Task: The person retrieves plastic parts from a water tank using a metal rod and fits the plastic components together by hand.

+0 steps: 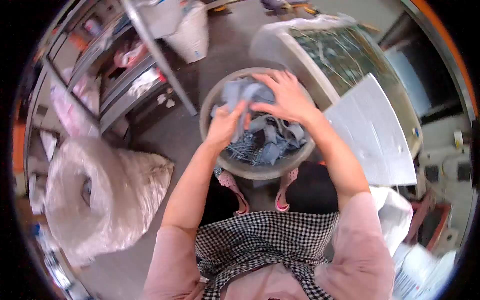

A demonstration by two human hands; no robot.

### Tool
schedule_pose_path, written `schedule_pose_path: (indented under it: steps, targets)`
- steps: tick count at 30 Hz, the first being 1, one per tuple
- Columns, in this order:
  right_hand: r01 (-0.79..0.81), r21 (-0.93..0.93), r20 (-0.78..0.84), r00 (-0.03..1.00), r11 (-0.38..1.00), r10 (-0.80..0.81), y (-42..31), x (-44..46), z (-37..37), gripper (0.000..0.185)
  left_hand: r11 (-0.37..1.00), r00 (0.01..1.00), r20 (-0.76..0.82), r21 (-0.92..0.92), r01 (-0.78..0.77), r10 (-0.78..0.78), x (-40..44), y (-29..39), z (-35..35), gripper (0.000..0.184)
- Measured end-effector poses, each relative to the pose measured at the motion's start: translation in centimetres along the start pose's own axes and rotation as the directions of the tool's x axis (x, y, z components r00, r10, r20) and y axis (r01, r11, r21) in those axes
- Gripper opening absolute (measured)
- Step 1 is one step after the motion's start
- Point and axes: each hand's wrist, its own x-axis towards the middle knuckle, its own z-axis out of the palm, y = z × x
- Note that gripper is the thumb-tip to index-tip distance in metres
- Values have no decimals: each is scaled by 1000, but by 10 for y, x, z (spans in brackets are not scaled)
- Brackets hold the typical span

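Note:
A round tub (266, 172) stands on the floor between my feet. Inside it lie grey, bent, strip-like pieces (271, 153) and a heap of thin blue-grey sticks (243, 151); I cannot make out their exact kind. My left hand (225, 126) is closed on a bunch of soft-looking grey pieces (235, 93) at the tub's left side, thumb on top. Over the far right part of the tub, my right hand (286, 97) has its fingers spread and curved. Its fingertips reach the same bunch, slightly blurred. Whether it grips any is not clear.
At right stands a large pale bin (312, 62) with green, stringy contents, a white foam sheet (372, 135) leaning against it. A large translucent plastic sack (107, 200) sits at left. Metal shelving (160, 57) rises behind it, near a white sack (190, 37).

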Motion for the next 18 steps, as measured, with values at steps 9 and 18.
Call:
schedule_pose_path:
  steps: [9,18]
  targets:
    - [-110,255,22,994,961,108,-10,-6,23,64,869,828,-458,491,-66,322,-105,81,-115,41]
    - [-106,220,-54,991,970,120,-22,5,33,61,175,-10,-387,393,903,922,-252,192,-330,64]
